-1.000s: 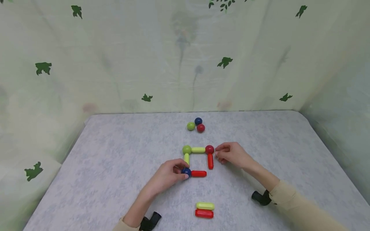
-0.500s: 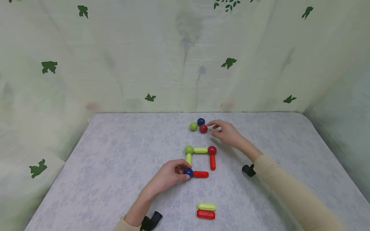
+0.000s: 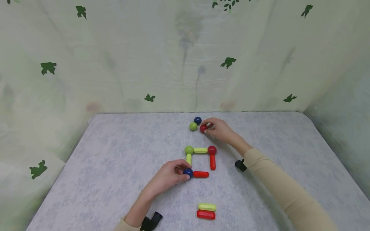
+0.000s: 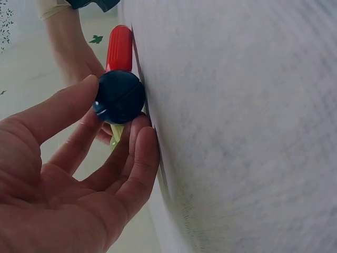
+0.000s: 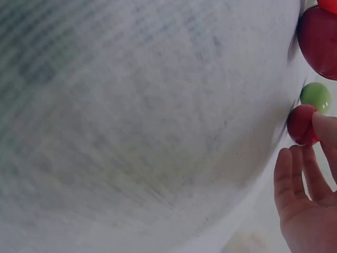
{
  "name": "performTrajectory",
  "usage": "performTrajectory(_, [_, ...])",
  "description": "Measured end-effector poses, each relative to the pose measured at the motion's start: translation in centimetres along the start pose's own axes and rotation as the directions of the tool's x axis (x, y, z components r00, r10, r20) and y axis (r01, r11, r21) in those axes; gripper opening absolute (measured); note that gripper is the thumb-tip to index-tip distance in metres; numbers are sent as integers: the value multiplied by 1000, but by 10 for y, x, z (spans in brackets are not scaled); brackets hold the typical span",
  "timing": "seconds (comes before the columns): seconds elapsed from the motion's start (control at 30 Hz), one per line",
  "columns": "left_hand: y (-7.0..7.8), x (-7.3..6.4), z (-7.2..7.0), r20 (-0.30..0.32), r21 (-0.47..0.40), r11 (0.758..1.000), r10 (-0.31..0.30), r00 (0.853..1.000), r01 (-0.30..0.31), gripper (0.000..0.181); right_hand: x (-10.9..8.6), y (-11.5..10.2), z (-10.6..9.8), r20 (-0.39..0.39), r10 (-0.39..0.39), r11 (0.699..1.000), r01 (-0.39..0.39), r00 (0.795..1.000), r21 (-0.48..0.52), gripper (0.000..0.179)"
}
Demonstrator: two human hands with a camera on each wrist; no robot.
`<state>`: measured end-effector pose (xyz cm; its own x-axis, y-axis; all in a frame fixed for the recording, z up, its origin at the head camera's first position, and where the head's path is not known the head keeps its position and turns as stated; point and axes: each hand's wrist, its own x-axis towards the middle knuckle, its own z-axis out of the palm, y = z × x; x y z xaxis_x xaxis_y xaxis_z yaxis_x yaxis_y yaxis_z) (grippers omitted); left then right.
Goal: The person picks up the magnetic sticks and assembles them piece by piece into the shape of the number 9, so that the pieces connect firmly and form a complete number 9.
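Observation:
My left hand [image 3: 167, 175] pinches a blue ball [image 4: 120, 97] between thumb and fingers. That ball joins a red rod [image 3: 200, 174] and a yellow-green rod [image 3: 189, 158]. The latter leads to a green ball [image 3: 189, 149]; another yellow-green rod [image 3: 200, 150] runs on to a red ball [image 3: 212, 149], from which a second red rod [image 3: 212, 162] points toward me. Farther back, my right hand [image 3: 221, 131] holds a loose red ball [image 5: 301, 125] between thumb and fingertips, low at the tabletop. Beside it lie a loose green ball [image 3: 193, 126] and a loose blue ball [image 3: 198, 120].
Nearer me, a yellow-green rod [image 3: 207, 207] and a red rod [image 3: 206, 214] lie side by side on the grey-white cloth [image 3: 130, 141]. A patterned curtain [image 3: 121, 57] rises behind the table's back edge. Black wrist mounts [image 3: 151, 221] sit on both forearms.
My right hand has gone from beside the joined red ball to the back and taken hold of the loose red ball. The loose blue ball shifted slightly left. My left hand keeps its hold.

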<state>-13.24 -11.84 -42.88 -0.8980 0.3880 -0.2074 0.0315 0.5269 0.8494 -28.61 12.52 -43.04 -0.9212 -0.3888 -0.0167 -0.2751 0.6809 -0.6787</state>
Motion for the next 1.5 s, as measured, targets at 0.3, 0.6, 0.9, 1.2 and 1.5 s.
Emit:
performTrajectory(0.3, [0,-1,0,1,3,1000,21,1000,-21,23,-3,0,1,27,49,998,-50,998,33,32])
performTrajectory(0.6, [0,1,1,9,3,1000,15,1000,-15,23,-35,1,-6,-38,39,999,-38,998,38,45])
performTrajectory(0.9, [-1,1,0,9,0,1000,-1,1000,1,24,-86,-13,-19,-103,22,992,-9,994,129,43])
performTrajectory(1.2, [-1,0,0,9,-5,1000,-3,1000,3,24,-139,-29,-15,-162,70,979,-37,984,201,45])
performTrajectory(1.5, [0,0,1,2,0,1000,-9,1000,9,23,-166,-34,7,-135,119,924,-60,984,378,40])
